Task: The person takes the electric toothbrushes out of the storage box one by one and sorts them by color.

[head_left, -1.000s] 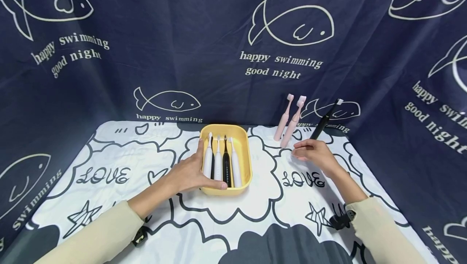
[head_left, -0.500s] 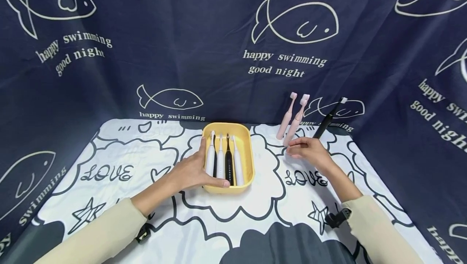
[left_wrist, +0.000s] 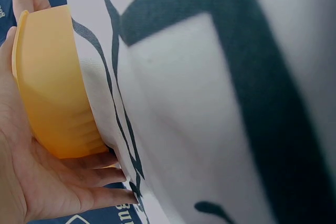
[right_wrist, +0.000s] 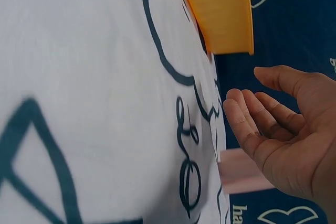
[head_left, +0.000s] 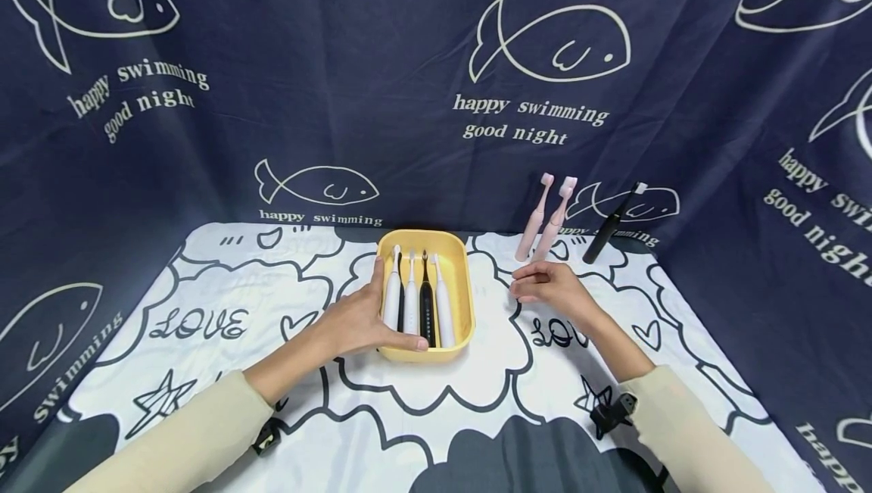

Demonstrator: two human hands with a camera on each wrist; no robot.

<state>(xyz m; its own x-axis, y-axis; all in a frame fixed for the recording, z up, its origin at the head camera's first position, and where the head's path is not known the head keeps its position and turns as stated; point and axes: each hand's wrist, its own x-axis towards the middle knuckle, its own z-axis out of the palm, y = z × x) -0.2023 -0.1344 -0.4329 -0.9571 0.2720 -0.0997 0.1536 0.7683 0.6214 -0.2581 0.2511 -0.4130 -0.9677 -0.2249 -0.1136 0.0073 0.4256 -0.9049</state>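
Note:
My left hand (head_left: 354, 322) holds the left front corner of a yellow plastic box (head_left: 464, 288), thumb along the near rim and fingers against the left side. Inside, several white and black electric toothbrushes lie side by side, among them a white toothbrush (head_left: 443, 307) and a black toothbrush (head_left: 426, 310). To the box's right, my right hand (head_left: 552, 286) hovers with loosely bent fingers, holding nothing. Just beyond it stand two pink electric toothbrushes (head_left: 534, 222), heads up. In the right wrist view, a pink handle (right_wrist: 241, 171) shows partly behind the hand.
A black electric toothbrush (head_left: 608, 229) stands alone at the back right of the table. The table wears a white cloth (head_left: 225, 372) with black line drawings. Dark blue curtains (head_left: 409, 99) printed with fish rise behind and at both sides.
My right hand has moved left, away from the standing black toothbrush and past the front of the pink ones, toward the box. My left hand has stayed on the box.

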